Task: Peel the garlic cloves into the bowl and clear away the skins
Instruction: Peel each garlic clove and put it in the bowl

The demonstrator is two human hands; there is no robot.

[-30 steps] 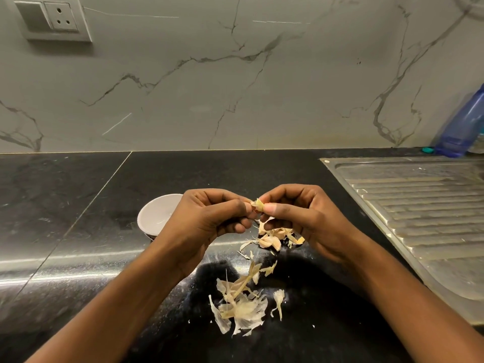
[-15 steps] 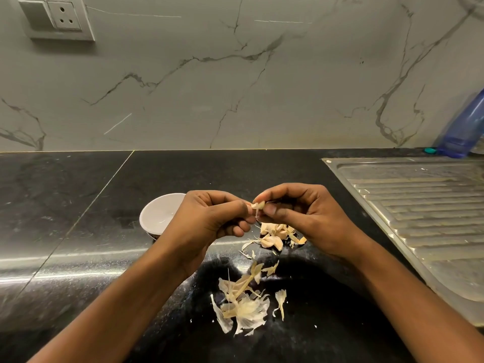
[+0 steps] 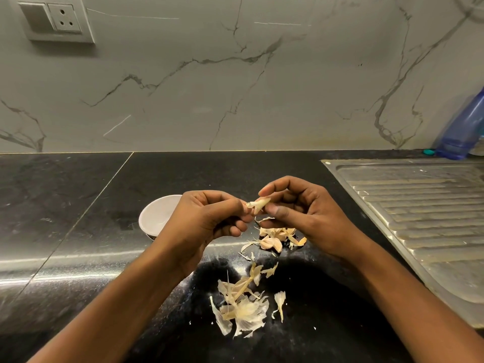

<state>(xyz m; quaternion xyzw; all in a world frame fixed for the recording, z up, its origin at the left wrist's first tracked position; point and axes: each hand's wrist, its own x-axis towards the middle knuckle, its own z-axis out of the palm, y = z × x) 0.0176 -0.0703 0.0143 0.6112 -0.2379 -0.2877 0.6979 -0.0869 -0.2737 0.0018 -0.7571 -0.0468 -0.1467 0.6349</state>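
Garlic clove (image 3: 258,204), seemingly half peeled, is pinched between left hand (image 3: 207,218) and right hand (image 3: 301,213) above the counter (image 3: 183,174), while more cloves (image 3: 273,239) wait below, skins (image 3: 243,307) lie uncleared, and the bowl (image 3: 157,213) looks empty where visible.

Wide room on the surface (image 3: 65,210) left of the bowl (image 3: 157,216) and behind it to the wall (image 3: 235,100); garlic skins (image 3: 243,307) and cloves (image 3: 272,242) litter the near middle, drainboard (image 3: 419,218) bounds the right
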